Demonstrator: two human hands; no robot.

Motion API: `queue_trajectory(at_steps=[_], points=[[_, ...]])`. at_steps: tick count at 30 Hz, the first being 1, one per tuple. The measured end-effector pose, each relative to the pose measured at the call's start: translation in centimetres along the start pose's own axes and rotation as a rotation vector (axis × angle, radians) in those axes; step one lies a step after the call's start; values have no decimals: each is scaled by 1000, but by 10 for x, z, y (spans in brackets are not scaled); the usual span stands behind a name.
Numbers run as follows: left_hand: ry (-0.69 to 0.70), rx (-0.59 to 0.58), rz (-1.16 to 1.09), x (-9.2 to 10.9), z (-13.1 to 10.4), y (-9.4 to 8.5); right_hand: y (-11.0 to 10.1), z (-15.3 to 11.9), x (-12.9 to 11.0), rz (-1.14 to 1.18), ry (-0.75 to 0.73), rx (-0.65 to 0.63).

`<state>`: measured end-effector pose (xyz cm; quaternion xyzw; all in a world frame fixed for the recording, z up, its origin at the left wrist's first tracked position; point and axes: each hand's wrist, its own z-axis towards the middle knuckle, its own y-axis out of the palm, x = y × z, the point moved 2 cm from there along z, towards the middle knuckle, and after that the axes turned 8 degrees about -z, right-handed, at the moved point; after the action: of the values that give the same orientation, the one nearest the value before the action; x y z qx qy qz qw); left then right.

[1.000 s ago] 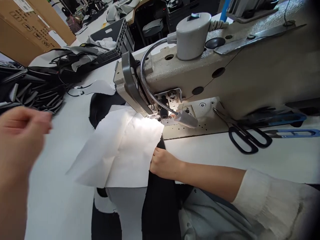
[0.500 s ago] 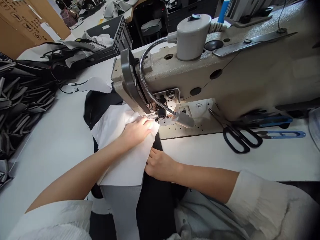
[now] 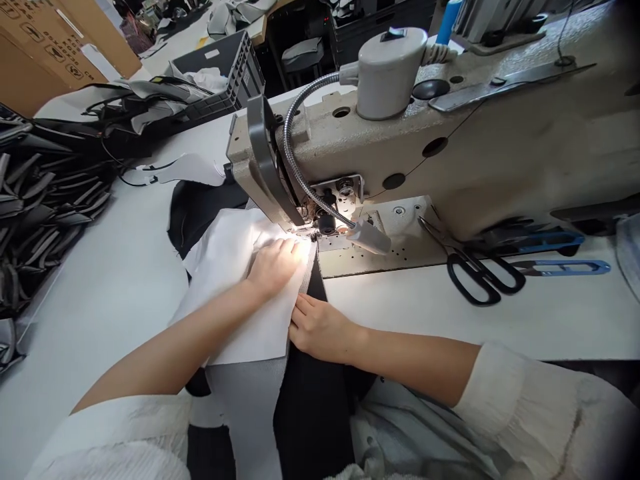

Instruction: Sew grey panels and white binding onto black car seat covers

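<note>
My left hand (image 3: 277,268) lies flat on a white fabric piece (image 3: 255,333), its fingers stretched toward the lit needle area of the sewing machine (image 3: 320,143). Beneath the white piece is grey mesh-like fabric (image 3: 245,400), which also shows as a strip along the right edge. Black fabric (image 3: 310,413) forms the layer under both. Just below and to the right, my right hand (image 3: 323,328) has its fingers closed on the right edge of the grey fabric; the fingertips are partly hidden. A small lamp head (image 3: 369,237) shines beside the needle, which is hard to make out.
Black-handled scissors (image 3: 480,277) and blue thread snips (image 3: 565,268) lie on the table to the right. Stacked dark fabric pieces (image 3: 45,220) line the left side. A grey crate (image 3: 245,70) and a cardboard box (image 3: 65,50) stand behind.
My left hand has let the raised white corner down and flattened over it. The grey strip now shows along the right edge. My right hand has barely moved.
</note>
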<state>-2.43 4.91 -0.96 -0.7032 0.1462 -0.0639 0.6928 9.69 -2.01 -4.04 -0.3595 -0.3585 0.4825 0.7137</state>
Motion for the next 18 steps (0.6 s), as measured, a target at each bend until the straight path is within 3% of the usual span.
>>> queue_trajectory(at_steps=[3,5,10,18], points=[[135,91,-78,0,-12,5,-1,-1,1,-13,27,38],[155,130,-137,-1,-17,6,-1,-1,1,-16,35,43],[108,77,-212,-1,-21,8,-1,-2,2,31,27,-3],[90,29,-108,3,-20,9,-3,0,4,17,-13,-7]])
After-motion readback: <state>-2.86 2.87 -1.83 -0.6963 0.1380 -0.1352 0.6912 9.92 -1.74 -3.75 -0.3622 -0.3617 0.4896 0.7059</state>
